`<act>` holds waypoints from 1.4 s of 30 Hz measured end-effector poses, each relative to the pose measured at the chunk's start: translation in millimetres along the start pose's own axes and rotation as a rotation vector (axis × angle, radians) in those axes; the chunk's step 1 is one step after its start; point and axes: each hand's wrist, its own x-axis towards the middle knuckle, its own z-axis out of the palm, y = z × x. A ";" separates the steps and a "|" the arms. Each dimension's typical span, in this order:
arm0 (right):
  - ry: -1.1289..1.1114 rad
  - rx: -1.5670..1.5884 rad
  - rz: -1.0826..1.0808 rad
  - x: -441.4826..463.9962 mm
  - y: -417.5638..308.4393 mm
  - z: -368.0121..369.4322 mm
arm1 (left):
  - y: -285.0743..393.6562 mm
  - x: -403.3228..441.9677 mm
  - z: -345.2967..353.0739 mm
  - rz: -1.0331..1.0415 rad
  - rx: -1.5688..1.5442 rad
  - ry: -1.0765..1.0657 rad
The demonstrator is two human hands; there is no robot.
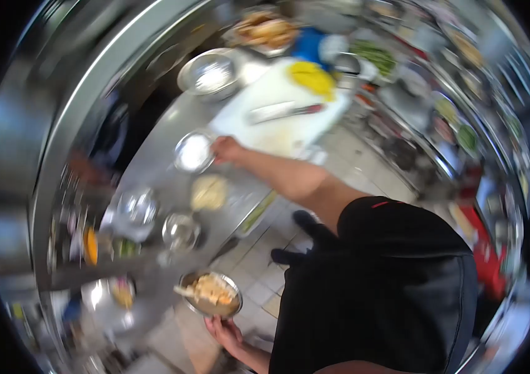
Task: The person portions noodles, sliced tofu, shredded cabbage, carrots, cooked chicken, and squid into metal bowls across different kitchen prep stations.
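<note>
In the tilted, blurred head view, my left hand (pixel 223 330) grips a steel bowl (pixel 238 306) from below its rim. Inside lies a pale orange, chunky food mix (pixel 212 290), and a light-coloured handle sticks out over one side. My right hand (pixel 227 150) is stretched out over the steel table (pixel 159 146), its fingers closed at the edge of a small shiny metal bowl (pixel 194 151). A flat round of pale dough (pixel 209 192) lies nearby on the table.
A white cutting board (pixel 259 134) carries a knife (pixel 287 112) and a yellow cloth-like item (pixel 312 80). Several metal bowls stand about, one large bowl (pixel 209 73) beside the board. A shelf of food containers (pixel 430 93) runs along the right. Tiled floor (pixel 265 249) shows below.
</note>
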 end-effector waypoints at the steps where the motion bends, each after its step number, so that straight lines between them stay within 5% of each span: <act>1: 0.050 0.061 -0.023 -43.8 -15.6 -33.5 | -1.8 11.0 -16.6 -0.022 0.050 -0.103; 4: 0.223 0.222 -0.173 -184.9 -55.3 -129.8 | 12.8 48.2 -44.3 -0.087 0.137 -0.399; 10: 1.094 -0.032 -0.357 -407.1 -138.9 -365.4 | 40.6 88.8 42.0 -0.112 0.224 -0.547; 11: 1.176 -0.272 -0.266 -440.3 -151.4 -411.2 | 35.9 86.4 55.6 -0.097 0.198 -0.538; 15: 1.383 0.060 -0.581 -514.3 -188.1 -539.5 | 12.7 69.3 108.8 -0.057 0.136 -0.550; 20: 1.433 0.125 -0.558 -517.9 -239.9 -627.5 | -21.4 42.1 170.8 -0.106 0.088 -0.533; 26: 1.224 0.165 -0.487 -447.8 -285.7 -677.2 | -30.4 19.3 198.7 -0.179 0.077 -0.590; 28: 1.291 0.178 -0.448 -427.4 -294.8 -660.0 | -26.1 2.3 205.7 -0.153 0.044 -0.602; 29: 1.365 0.241 -0.610 -416.2 -293.4 -640.3 | -23.4 -5.0 204.0 -0.152 0.045 -0.575; 30: 1.529 0.000 -0.512 -406.6 -277.0 -661.1 | -20.8 -9.2 197.6 -0.138 0.037 -0.530; 32: 1.742 -0.507 -0.806 -384.4 -222.9 -656.6 | -18.7 -19.4 172.7 -0.160 0.179 -0.315; 33: 1.671 -0.446 -0.796 -375.2 -214.9 -571.1 | -21.5 -19.8 162.6 -0.161 0.182 -0.310; 34: 1.497 -0.157 -0.857 -342.1 -162.8 -573.1 | -24.7 -18.2 153.9 -0.151 0.173 -0.288; 36: 1.575 -0.299 -0.595 -290.3 -108.4 -422.8 | -21.8 -27.8 140.5 -0.163 0.034 -0.196; 37: 1.182 -0.062 -0.632 -246.5 -28.1 -412.0 | -23.0 -25.5 120.7 -0.163 0.026 -0.204; 38: 1.027 -0.520 -0.662 -217.1 52.5 -383.8 | -22.1 -28.3 109.6 -0.132 0.033 -0.120; 39: 0.587 -0.206 -0.587 -197.7 111.6 -329.8 | -21.5 -24.7 99.5 -0.089 0.011 -0.089; 40: 0.185 0.096 -0.477 -198.4 149.6 -265.5 | -21.2 -21.7 95.0 -0.046 -0.004 -0.096; 42: -0.434 -0.298 -0.506 -246.5 125.4 -120.1 | -20.3 -28.1 57.1 0.021 -0.037 -0.011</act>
